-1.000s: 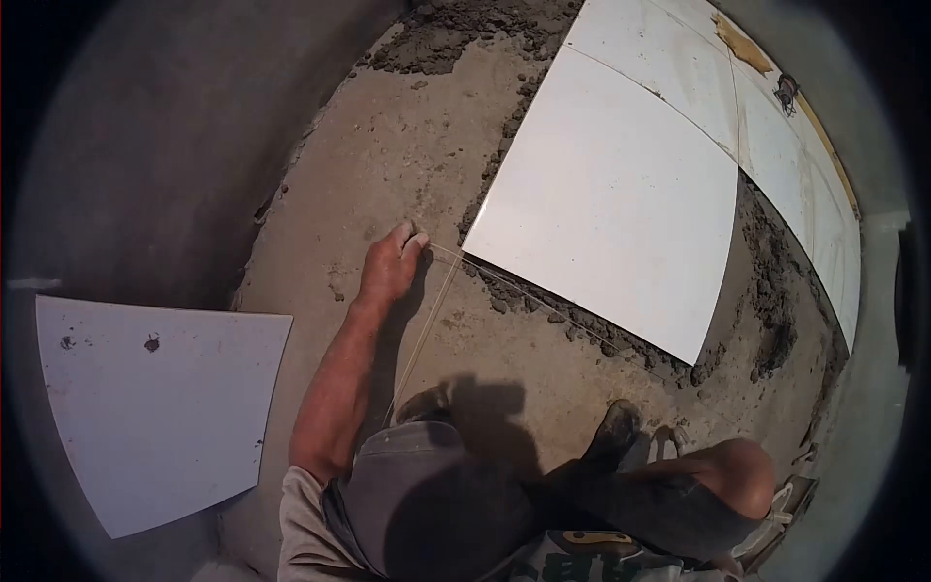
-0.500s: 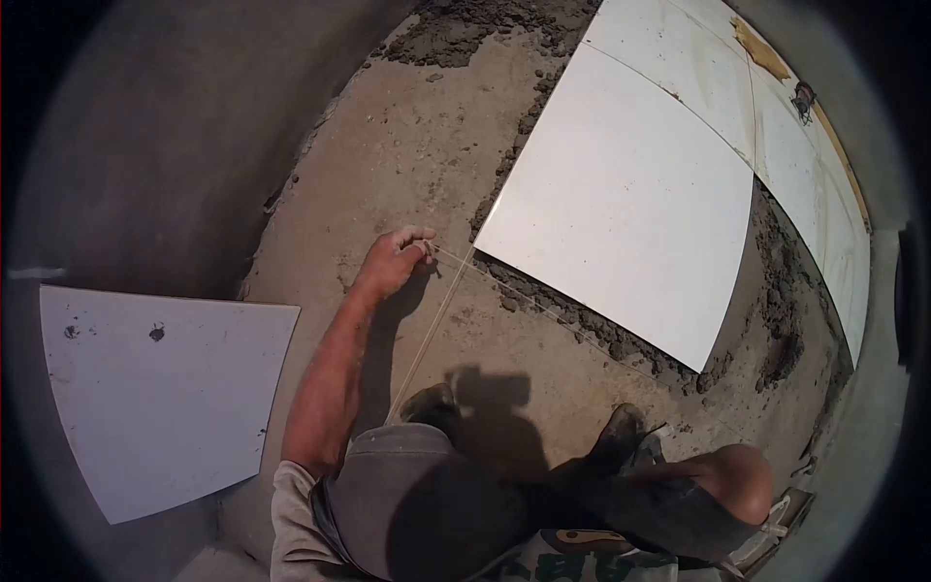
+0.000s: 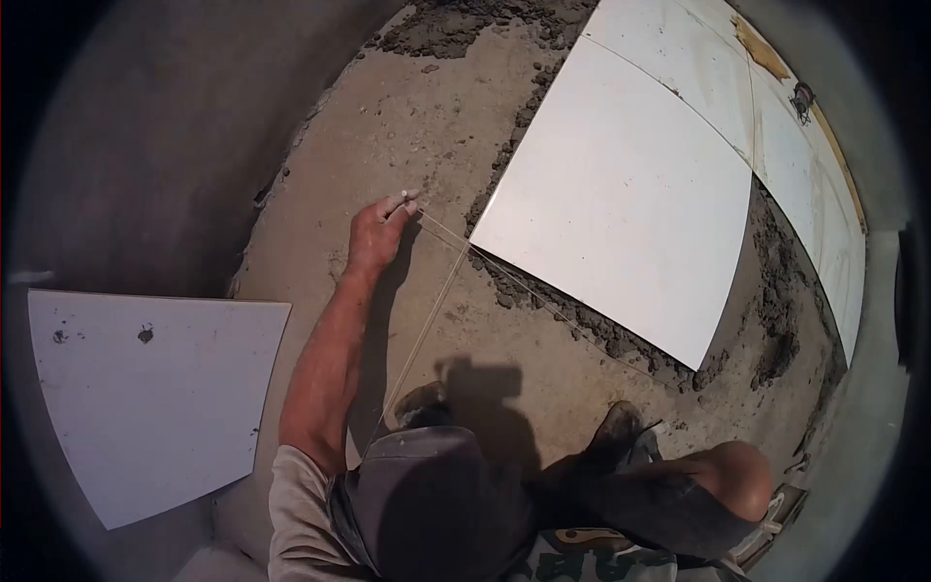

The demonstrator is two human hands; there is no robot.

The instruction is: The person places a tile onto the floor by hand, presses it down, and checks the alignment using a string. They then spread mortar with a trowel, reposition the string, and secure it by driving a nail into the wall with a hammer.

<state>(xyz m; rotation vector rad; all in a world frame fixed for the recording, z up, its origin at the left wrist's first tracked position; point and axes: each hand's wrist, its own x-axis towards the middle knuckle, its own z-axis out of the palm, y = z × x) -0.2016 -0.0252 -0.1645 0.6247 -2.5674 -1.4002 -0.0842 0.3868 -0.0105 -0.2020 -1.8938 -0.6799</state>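
Observation:
My left hand [image 3: 386,225] is out over the bare floor, thumb and fingers pinched together on a thin string [image 3: 441,231]. From the fingertips the string runs to the near left corner of a large white tile [image 3: 621,194] and on along its lower edge. Another stretch of string drops from that corner toward my body. Dark crumbly mortar [image 3: 601,335] shows under and beside the tile's edges. My right hand does not appear.
A loose white tile [image 3: 160,388] with dark spots lies at the left by the wall. More laid tiles [image 3: 805,213] are at the upper right, with a small dark object [image 3: 802,101] on them. My shoes and bent knee are at the bottom.
My left hand has moved up and slightly left, away from me, still pinching the string. The string's angle at the tile corner has shifted with it.

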